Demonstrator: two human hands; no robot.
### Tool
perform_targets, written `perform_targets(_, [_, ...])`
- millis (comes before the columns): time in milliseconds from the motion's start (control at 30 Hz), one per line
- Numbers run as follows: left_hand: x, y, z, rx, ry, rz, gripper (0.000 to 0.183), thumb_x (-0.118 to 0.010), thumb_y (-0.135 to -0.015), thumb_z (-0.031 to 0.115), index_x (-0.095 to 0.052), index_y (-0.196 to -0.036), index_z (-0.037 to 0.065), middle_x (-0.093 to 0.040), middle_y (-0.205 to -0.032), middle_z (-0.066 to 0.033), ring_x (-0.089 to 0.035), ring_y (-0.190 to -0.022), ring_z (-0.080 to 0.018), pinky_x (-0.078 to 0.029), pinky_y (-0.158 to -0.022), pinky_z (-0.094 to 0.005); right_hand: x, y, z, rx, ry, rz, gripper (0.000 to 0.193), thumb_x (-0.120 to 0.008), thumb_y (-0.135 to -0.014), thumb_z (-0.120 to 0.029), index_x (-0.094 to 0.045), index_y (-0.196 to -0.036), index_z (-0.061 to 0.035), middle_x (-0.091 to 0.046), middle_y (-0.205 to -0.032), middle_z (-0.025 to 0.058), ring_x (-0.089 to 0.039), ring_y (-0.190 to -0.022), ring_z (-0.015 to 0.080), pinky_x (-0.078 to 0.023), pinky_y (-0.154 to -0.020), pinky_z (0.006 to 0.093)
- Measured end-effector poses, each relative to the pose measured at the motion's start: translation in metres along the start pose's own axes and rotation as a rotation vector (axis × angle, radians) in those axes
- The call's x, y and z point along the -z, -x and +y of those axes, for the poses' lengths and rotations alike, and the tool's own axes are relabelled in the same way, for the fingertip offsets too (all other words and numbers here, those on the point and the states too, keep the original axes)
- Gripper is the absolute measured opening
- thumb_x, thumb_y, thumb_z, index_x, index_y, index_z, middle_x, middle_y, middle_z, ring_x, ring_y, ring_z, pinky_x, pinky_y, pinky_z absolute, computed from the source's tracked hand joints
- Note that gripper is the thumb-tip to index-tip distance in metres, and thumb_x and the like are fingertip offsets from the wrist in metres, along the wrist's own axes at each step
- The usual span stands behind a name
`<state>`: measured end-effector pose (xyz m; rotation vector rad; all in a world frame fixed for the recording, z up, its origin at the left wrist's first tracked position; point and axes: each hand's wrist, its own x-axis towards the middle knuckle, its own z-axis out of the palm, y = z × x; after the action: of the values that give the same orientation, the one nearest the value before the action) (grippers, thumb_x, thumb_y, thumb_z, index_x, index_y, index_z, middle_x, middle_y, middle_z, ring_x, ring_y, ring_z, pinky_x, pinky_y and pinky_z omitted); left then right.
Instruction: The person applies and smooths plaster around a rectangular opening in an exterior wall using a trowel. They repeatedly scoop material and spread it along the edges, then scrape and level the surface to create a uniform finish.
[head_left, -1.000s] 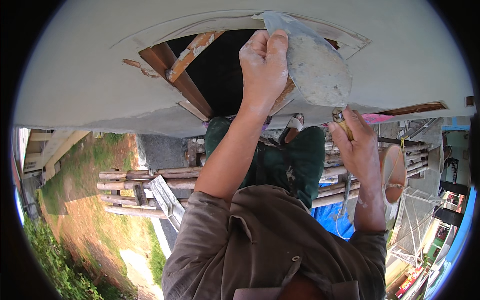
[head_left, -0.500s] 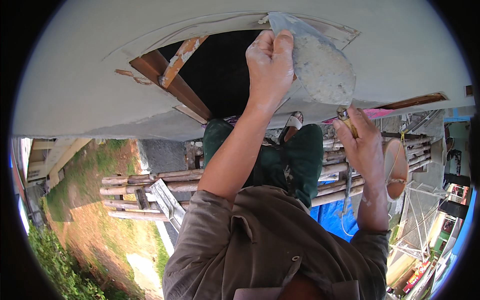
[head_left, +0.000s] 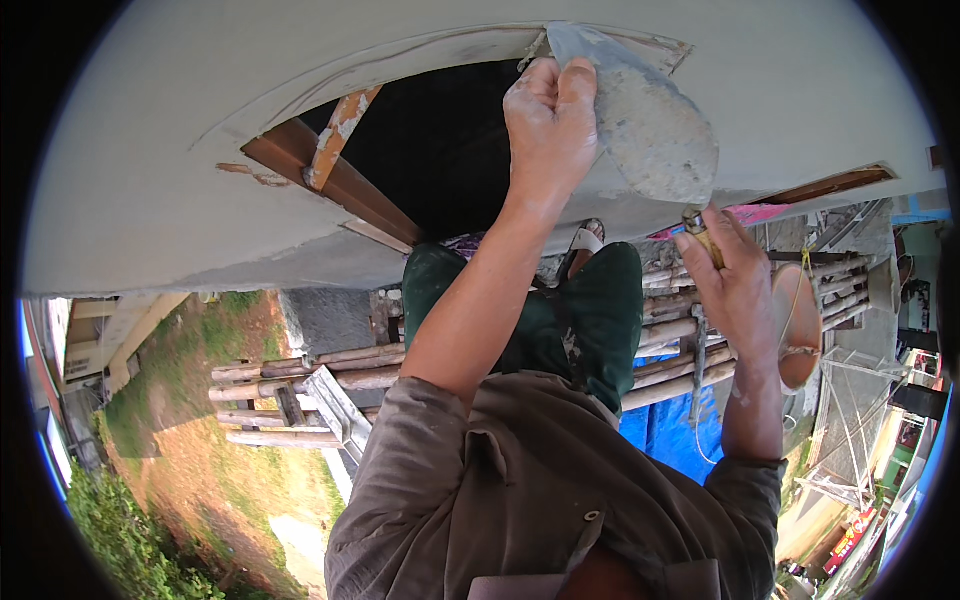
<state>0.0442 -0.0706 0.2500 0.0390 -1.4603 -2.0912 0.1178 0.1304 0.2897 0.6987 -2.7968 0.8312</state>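
Note:
My right hand (head_left: 735, 280) grips the wooden handle (head_left: 705, 240) of a pointed trowel. The broad grey trowel blade (head_left: 655, 125), speckled with dried plaster, stretches up and left, its tip at the upper edge strip (head_left: 440, 72) of a dark opening (head_left: 430, 140) in a pale wall. Against the blade's left edge, near the tip, my left hand (head_left: 552, 125) is closed, whitish dust on its knuckles. A thin pale sliver (head_left: 535, 50) shows just above those fingers; whatever they pinch is hidden.
Brown wooden framing (head_left: 340, 180) lines the opening's left side. Below runs a platform of bamboo poles (head_left: 670, 385), with a blue tarp (head_left: 665, 430) beneath it. A round tan container (head_left: 797, 330) hangs right of my right forearm. Grassy ground (head_left: 220, 410) lies far down at left.
The opening and wall have shifted slightly left in view. Both hands and the trowel appear slightly farther right, the trowel tip still at the opening's upper edge.

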Motion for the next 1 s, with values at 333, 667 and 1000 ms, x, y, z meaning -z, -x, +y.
perform_targets(333, [-0.009, 0.007, -0.026, 0.246, 0.065, -0.139, 0.019, -0.059, -0.089, 0.016, -0.058, -0.071, 0.009, -0.053, -0.069, 0.005, -0.042, -0.059, -0.0048, -0.032, -0.055, -0.0232, -0.006, 0.022, 0.018, -0.148, -0.077, -0.053, 0.035, -0.062, -0.091, -0.016, -0.056, -0.119, 0.003, -0.061, -0.093, 0.0197, -0.06, -0.077, 0.0283, -0.047, -0.07, 0.0359])
perform_targets(667, [0.056, 0.047, -0.164, 0.471, -0.162, 0.232, 0.02, -0.059, -0.088, 0.012, -0.058, -0.103, -0.001, -0.062, -0.105, -0.0073, -0.057, -0.096, -0.0139, -0.046, -0.085, -0.0315, -0.132, 0.102, 0.068, -0.387, -0.365, -0.112, 0.047, -0.062, -0.09, -0.023, -0.053, -0.124, 0.0084, -0.063, -0.105, 0.0246, -0.063, -0.092, 0.037, -0.049, -0.081, 0.04])
perform_targets(1000, [0.107, 0.067, -0.129, 0.754, -0.737, -0.117, 0.052, -0.066, -0.089, 0.033, -0.05, -0.124, -0.003, -0.067, -0.095, -0.0107, -0.061, -0.088, -0.0176, -0.045, -0.087, -0.0287, -0.158, 0.137, 0.091, -0.415, -0.435, 0.019, 0.049, -0.061, -0.091, -0.022, -0.051, -0.126, 0.0103, -0.065, -0.099, 0.0225, -0.064, -0.084, 0.0242, -0.05, -0.076, 0.0337])
